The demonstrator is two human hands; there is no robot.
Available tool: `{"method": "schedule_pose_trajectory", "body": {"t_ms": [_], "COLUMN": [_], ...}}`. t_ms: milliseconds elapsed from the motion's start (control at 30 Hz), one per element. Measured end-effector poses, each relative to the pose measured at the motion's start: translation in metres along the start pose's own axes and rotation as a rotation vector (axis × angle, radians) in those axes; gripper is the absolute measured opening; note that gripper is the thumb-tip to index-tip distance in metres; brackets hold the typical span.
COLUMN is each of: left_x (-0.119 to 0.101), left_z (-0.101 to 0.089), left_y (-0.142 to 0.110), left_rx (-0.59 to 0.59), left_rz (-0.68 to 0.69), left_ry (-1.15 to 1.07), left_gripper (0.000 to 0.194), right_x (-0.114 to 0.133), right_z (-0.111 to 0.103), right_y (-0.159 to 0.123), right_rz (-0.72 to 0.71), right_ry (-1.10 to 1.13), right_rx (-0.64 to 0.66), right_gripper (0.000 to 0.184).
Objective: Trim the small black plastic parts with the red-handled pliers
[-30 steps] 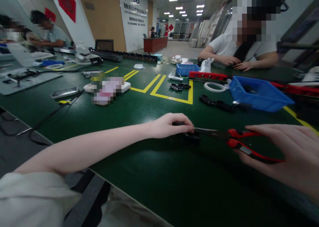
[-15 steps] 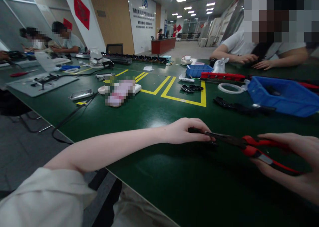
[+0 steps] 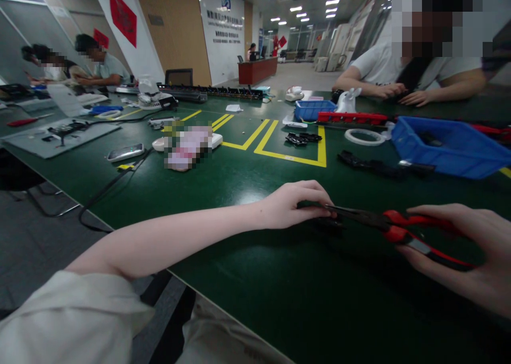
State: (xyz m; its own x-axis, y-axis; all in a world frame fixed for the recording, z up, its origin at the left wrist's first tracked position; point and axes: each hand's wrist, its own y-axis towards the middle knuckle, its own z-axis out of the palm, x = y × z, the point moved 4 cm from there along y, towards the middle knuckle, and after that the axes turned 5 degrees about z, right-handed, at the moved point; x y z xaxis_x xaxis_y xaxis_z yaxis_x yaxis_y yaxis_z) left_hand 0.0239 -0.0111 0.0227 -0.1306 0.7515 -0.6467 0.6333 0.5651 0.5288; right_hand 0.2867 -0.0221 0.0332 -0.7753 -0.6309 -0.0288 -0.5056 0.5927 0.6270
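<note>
My right hand (image 3: pixel 459 247) grips a pair of red-handled needle-nose pliers (image 3: pixel 399 225), its fingers wrapped about the handles. The slim dark jaws point left and reach the fingertips of my left hand (image 3: pixel 297 204). That hand is closed in a pinch on a small black part (image 3: pixel 329 223), low over the green table. Most of the part is hidden by the fingers and shadow, so its kind does not show. Whether the jaws are clamped on it I cannot tell.
Black pieces lie beyond my hands, some (image 3: pixel 303 139) inside a yellow-taped outline, others (image 3: pixel 371 164) before a blue bin (image 3: pixel 443 146). A white ring (image 3: pixel 364 137) is beside the bin. Phones (image 3: pixel 187 148) and a cable (image 3: pixel 107 185) lie left. A person (image 3: pixel 415 82) sits across the table (image 3: pixel 239 279).
The view has shifted slightly, so the scene sits a little higher and further left. Both hands keep their holds; the plier tips remain at my left fingertips.
</note>
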Motion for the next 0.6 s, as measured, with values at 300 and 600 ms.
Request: {"method": "schedule_pose_trajectory", "body": {"t_ms": [300,600], "left_x": [-0.004,-0.004], "left_z": [-0.002,-0.001], "left_y": [0.000,-0.002], "left_rx": [-0.019,-0.036], "left_rz": [-0.008,-0.004], "left_ry": [0.023,0.025], "left_gripper": [0.009,0.010], "right_x": [0.004,0.013], "right_z": [-0.005,-0.015], "right_y": [0.001,0.010], "right_rz": [-0.059,-0.152], "right_ry": [-0.068,-0.021], "right_rx": [-0.072,-0.037], "right_gripper": [0.037,0.034]}}
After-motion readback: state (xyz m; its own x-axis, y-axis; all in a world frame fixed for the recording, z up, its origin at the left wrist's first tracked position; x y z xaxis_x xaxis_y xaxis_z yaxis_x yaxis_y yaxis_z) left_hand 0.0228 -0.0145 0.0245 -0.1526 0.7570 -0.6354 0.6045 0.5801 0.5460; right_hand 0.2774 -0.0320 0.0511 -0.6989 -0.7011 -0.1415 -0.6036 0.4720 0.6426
